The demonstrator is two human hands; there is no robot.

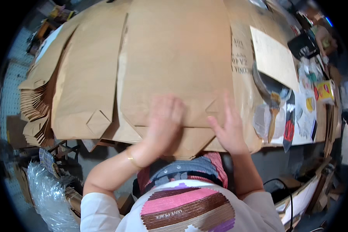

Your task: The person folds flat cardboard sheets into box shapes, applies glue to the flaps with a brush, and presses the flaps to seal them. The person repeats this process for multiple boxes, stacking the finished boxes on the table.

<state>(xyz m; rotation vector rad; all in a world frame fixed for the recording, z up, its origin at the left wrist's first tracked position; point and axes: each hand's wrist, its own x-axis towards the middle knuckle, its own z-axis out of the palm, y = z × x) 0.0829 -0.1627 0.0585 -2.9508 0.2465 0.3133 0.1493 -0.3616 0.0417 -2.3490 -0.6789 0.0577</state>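
A large brown paper bag (178,62) lies flat on the table in front of me, its folded bottom flap (189,140) reaching past the near edge. My left hand (164,121) rests on the bag near the fold; motion smears its fingers, so their closing is unclear. On the right side of the fold my right hand (230,129) lies with thumb and fingers spread, holding nothing. To the left is another flat brown bag (89,85) with a diamond-shaped fold at its near end. Further left a fanned stack of folded paper bags (36,102) hangs at the edge.
On the right are a pale board (273,56) over a dark round pan (263,83), a wooden-handled brush (273,114), a red-handled tool (288,129) and a yellow packet (326,92). Clear plastic wrap (50,197) sits low on the left. Cardboard sheets (303,197) lean at lower right.
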